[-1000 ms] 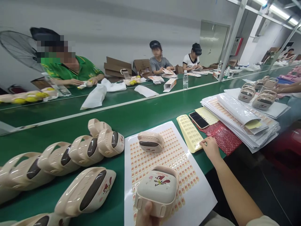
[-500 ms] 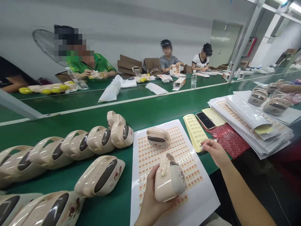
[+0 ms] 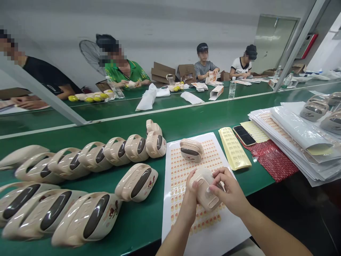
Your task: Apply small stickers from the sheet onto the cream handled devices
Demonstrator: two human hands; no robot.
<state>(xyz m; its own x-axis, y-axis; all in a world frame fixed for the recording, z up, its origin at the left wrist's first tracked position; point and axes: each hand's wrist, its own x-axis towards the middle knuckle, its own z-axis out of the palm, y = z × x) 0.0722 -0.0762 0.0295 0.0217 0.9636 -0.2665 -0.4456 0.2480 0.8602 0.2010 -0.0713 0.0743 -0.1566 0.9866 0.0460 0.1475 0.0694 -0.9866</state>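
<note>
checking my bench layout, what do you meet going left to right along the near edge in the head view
rows of beige units → left hand → held beige unit → right hand → red patterned sheet → stack of plastic-wrapped sheets

Our left hand [image 3: 190,200] and right hand [image 3: 229,193] wrap the beige case [image 3: 204,187], covering most of it and part of the sticker sheet [image 3: 181,167]; its prints are too small to read. Near left, the cases [image 3: 29,193] run off the edge, and on the right the paper stack [image 3: 295,145] does too.

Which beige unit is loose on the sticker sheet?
Beige plastic unit with dark oval panel at the white sheet's far end; others are on green belt or held.
</note>
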